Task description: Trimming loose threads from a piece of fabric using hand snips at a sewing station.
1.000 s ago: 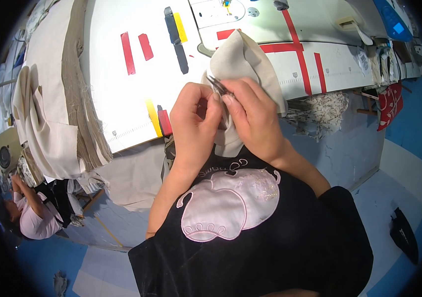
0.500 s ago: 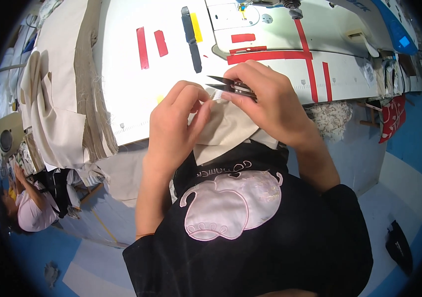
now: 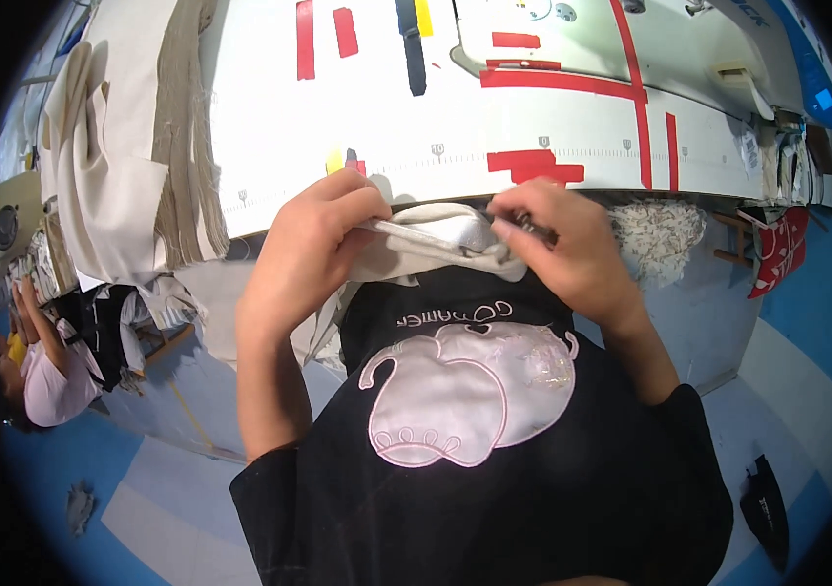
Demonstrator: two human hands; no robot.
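Note:
A piece of beige fabric point(image 3: 436, 234) is stretched between my two hands, just off the front edge of the white sewing table point(image 3: 289, 146). My left hand point(image 3: 323, 234) pinches its left end, fingers closed over the folded edge. At the other end my right hand point(image 3: 558, 239) is closed round small dark thread snips point(image 3: 536, 230), mostly hidden in the palm. Thumb and fingertips of that hand also meet the cloth's right side. The fabric bulges open in the middle and shows a paler inside.
Beige cloth panels point(image 3: 108, 166) lie stacked at the table's left. Red tape strips point(image 3: 562, 83) mark the tabletop, with sewing machine parts point(image 3: 807, 63) at upper right. A bundle of scraps point(image 3: 660, 239) hangs below the edge. Another person point(image 3: 55, 376) works at far left.
My hands have moved apart and down toward me, spreading the fabric between them. The snips, whose blades pointed out over the table, are now tucked into my right hand. The view has shifted.

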